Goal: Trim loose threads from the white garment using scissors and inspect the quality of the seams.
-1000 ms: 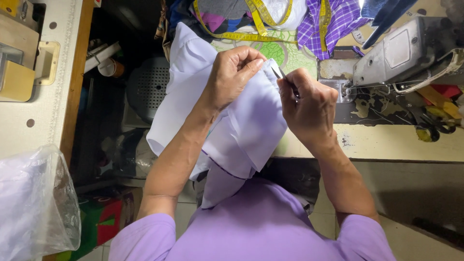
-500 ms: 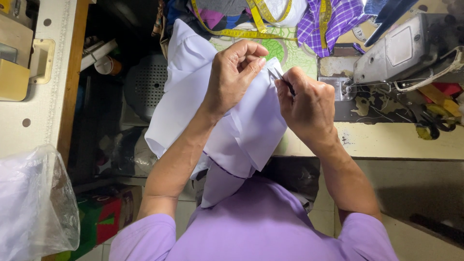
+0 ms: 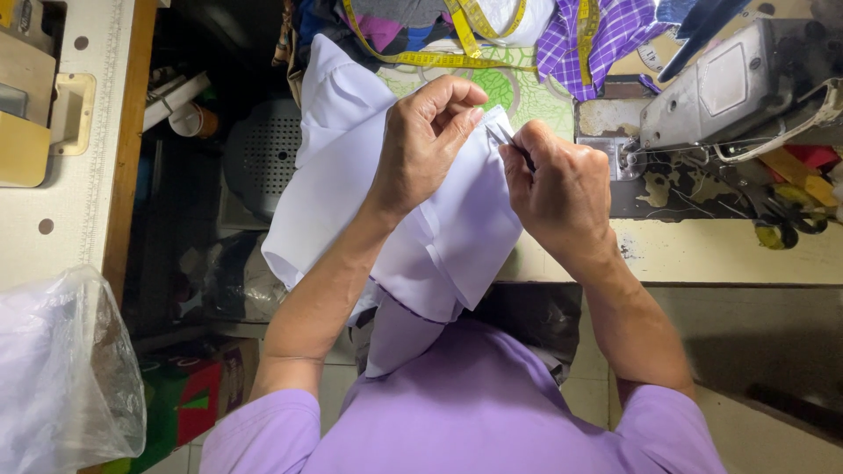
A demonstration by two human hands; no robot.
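A piece of white cloth (image 3: 457,228) hangs from my hands down over my lap. My left hand (image 3: 426,140) pinches its upper edge between thumb and fingers. My right hand (image 3: 558,189) is closed around a small thin metal tool (image 3: 503,136) whose tip touches that same edge, right beside my left fingertips. The two hands are close together above the table's front edge. What kind of tool it is I cannot tell; most of it is hidden in my fist.
A sewing machine (image 3: 738,88) stands on the table (image 3: 729,254) at the right. A yellow tape measure (image 3: 457,39) and checked purple cloth (image 3: 597,35) lie behind my hands. At the left are another table (image 3: 61,202) and a clear plastic bag (image 3: 61,369).
Both hands and the cloth edge have shifted slightly; the tool's tip now sits closer to my left fingertips.
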